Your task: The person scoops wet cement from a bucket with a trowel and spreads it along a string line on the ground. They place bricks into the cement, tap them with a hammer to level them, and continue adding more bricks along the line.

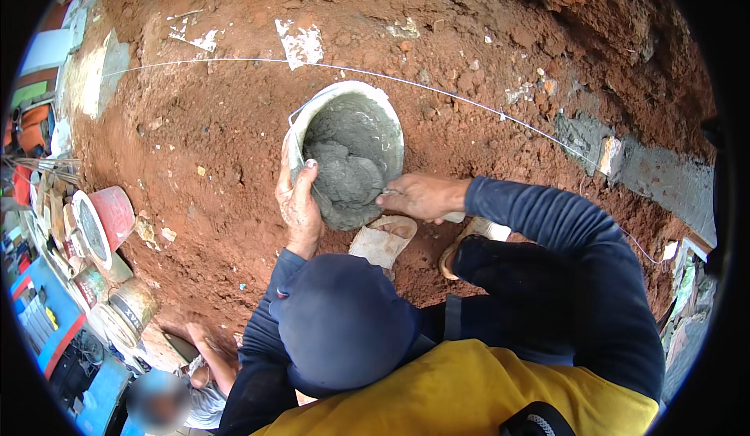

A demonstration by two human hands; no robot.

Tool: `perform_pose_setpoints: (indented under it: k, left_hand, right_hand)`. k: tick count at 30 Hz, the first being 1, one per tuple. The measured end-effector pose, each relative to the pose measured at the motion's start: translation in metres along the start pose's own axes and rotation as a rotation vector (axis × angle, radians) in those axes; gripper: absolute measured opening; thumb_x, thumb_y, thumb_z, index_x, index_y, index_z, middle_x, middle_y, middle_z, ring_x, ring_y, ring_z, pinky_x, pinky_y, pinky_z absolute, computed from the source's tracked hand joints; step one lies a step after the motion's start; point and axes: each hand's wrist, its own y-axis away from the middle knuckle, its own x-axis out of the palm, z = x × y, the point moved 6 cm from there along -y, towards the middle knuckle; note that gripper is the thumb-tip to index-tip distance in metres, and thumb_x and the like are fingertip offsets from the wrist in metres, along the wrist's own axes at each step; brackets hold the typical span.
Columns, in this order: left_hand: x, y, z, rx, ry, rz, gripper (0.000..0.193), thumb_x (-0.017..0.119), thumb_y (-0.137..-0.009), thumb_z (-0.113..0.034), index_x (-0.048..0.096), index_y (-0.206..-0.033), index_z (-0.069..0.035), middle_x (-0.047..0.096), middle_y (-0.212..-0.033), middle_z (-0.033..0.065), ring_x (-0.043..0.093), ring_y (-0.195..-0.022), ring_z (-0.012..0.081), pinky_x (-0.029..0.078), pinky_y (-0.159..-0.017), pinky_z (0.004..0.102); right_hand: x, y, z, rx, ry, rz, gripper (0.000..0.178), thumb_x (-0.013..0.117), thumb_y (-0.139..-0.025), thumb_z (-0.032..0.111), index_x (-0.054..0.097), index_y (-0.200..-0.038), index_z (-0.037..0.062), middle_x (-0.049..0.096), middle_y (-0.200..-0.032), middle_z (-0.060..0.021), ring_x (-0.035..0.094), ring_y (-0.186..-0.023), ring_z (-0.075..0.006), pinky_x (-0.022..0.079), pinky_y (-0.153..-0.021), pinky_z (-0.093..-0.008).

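I see the left hand (299, 208) with fingers curled over the left rim of the bucket (349, 88), which sits on red soil (211, 162) holding grey mix (351, 172); the right hand's (426, 197) fingers wrap a pale handle (453, 217).

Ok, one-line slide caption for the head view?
Left hand holds a whitish bucket of grey mortar; right hand grips a pale handle near its rim, above reddish soil.

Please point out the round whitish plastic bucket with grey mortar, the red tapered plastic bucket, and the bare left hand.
Round whitish plastic bucket (351, 87): head view, on its far rim.
Red tapered plastic bucket (116, 212): head view, on its outer wall.
Bare left hand (301, 209): head view, on its middle.
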Motion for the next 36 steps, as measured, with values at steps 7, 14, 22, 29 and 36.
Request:
perform_pose_setpoints:
  k: [7, 14, 22, 29, 36]
  left_hand:
    - [-0.012, 0.004, -0.008, -0.023, -0.130, -0.083, 0.045, 0.066, -0.096, -0.009, 0.062, -0.140, 0.004, 0.069, -0.130, 0.0129, 0.065, -0.122, 0.0240, 0.049, -0.107, 0.0387]
    - [-0.048, -0.007, -0.001, -0.236, 0.014, -0.245, 0.063, 0.070, -0.096, -0.030, 0.053, -0.152, -0.006, 0.057, -0.150, 0.0140, 0.054, -0.136, 0.0319, 0.039, -0.117, 0.0481]
    - [-0.111, -0.040, 0.003, -0.310, -0.107, -0.171, 0.058, 0.070, -0.097, -0.027, 0.056, -0.149, -0.005, 0.061, -0.144, 0.0096, 0.057, -0.129, 0.0270, 0.043, -0.112, 0.0415]
    - [-0.071, -0.027, -0.012, -0.282, -0.176, -0.121, 0.062, 0.071, -0.094, -0.025, 0.053, -0.152, -0.007, 0.061, -0.145, 0.0080, 0.057, -0.129, 0.0266, 0.043, -0.113, 0.0403]
    - [0.000, 0.006, -0.027, -0.208, -0.304, -0.141, 0.056, 0.070, -0.091, -0.016, 0.061, -0.144, 0.000, 0.067, -0.136, 0.0141, 0.065, -0.123, 0.0297, 0.050, -0.109, 0.0431]
  right_hand:
    - [0.003, -0.013, -0.025, -0.213, -0.060, 0.009, 0.060, 0.049, -0.110, 0.055, 0.068, -0.103, -0.0016, 0.060, -0.056, -0.0086, 0.059, -0.040, -0.0197, 0.051, -0.041, -0.0383]
    - [-0.051, 0.073, -0.063, -0.297, -0.185, -0.110, 0.054, 0.059, -0.105, 0.058, 0.064, -0.096, 0.0042, 0.056, -0.068, -0.0062, 0.060, -0.053, -0.0171, 0.051, -0.045, -0.0354]
    - [-0.144, 0.269, -0.242, 0.040, 0.138, -0.708, 0.054, 0.047, -0.104, 0.046, 0.067, -0.136, 0.0087, 0.079, -0.104, -0.0170, 0.077, -0.084, -0.0281, 0.064, -0.079, -0.0417]
    - [-0.178, 0.305, -0.346, 0.547, 0.642, -1.024, 0.045, 0.048, -0.107, 0.050, 0.061, -0.120, 0.0088, 0.075, -0.088, -0.0213, 0.074, -0.078, -0.0410, 0.058, -0.071, -0.0538]
    - [-0.125, 0.205, -0.166, -0.117, 0.675, -0.860, 0.036, 0.056, -0.108, 0.045, 0.059, -0.122, 0.0123, 0.072, -0.086, -0.0182, 0.074, -0.074, -0.0391, 0.059, -0.063, -0.0508]
